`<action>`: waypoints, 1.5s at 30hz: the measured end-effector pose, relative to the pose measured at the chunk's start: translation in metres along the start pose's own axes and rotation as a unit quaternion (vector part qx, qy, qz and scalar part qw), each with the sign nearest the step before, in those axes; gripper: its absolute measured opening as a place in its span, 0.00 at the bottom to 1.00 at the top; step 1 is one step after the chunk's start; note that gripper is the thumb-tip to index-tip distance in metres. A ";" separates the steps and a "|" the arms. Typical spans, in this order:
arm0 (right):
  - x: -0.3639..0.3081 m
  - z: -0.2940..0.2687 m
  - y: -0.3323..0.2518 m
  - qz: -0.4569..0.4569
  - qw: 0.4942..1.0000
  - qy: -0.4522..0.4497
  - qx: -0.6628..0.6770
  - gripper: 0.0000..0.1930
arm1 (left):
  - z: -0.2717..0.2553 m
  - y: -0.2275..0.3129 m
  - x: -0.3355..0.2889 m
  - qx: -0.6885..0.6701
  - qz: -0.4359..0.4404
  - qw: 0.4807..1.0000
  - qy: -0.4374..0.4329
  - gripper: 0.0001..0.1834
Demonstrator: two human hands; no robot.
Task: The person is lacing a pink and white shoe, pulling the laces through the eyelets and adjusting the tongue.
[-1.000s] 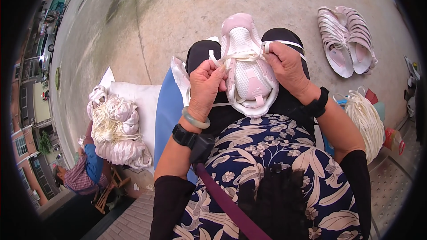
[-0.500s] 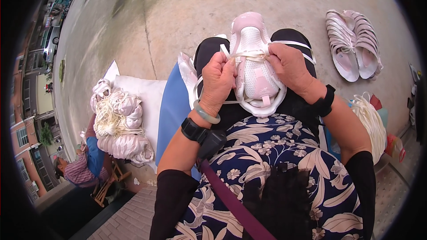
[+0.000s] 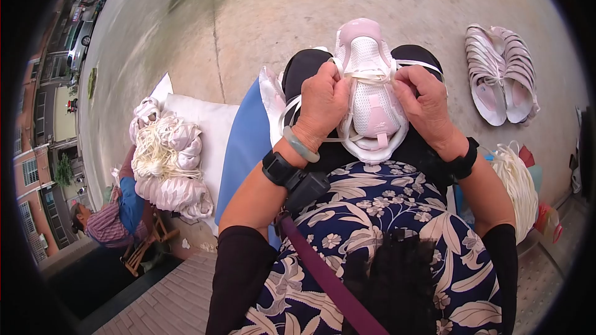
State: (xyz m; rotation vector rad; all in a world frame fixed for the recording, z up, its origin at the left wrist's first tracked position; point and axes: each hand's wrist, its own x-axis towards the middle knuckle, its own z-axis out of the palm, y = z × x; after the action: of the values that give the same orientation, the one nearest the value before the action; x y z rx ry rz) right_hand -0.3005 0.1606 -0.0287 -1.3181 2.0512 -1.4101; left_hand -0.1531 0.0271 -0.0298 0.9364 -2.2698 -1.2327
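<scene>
A pink and white mesh shoe upper (image 3: 370, 111) rests between my knees, its toe pointing away from me. A flat white shoelace (image 3: 374, 77) runs across its opening. My left hand (image 3: 324, 102) is closed at the left edge of the upper, thumb and fingers pinching the lace. On the opposite edge my right hand (image 3: 426, 104) pinches the lace with bent fingers. Loose lace hangs beside my left hand, and another length lies over my right knee. The lace ends inside my fingers are hidden.
Bundled pink and white uppers (image 3: 174, 196) with cream laces lie on a white surface at left. Tied uppers (image 3: 501, 80) rest on the ground at right, above a hank of white laces (image 3: 516, 189). Another person (image 3: 108, 223) sits at far left. Blue material (image 3: 239, 149) is beside my left leg.
The lace end that stuck up by my left hand is now lower, and the lace lies flatter across the upper. The whole view has shifted slightly.
</scene>
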 end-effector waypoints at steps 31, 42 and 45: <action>0.014 0.035 -0.029 -0.280 0.908 -0.046 -0.308 0.03 | 0.011 -0.007 -0.020 0.094 0.205 0.973 0.053 0.12; -0.169 -0.184 0.142 0.040 0.891 0.033 -0.452 0.04 | 0.013 -0.001 -0.026 0.174 0.195 0.964 0.051 0.16; -0.193 -0.197 0.154 0.123 0.881 0.002 -0.457 0.04 | 0.009 0.001 -0.027 0.152 0.194 0.967 0.070 0.12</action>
State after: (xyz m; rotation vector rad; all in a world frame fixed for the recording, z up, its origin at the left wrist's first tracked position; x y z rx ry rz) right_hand -0.4132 0.4429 -0.1143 -1.2360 2.8944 -0.2775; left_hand -0.1405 0.0519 -0.0340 0.6066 -2.4157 -0.6467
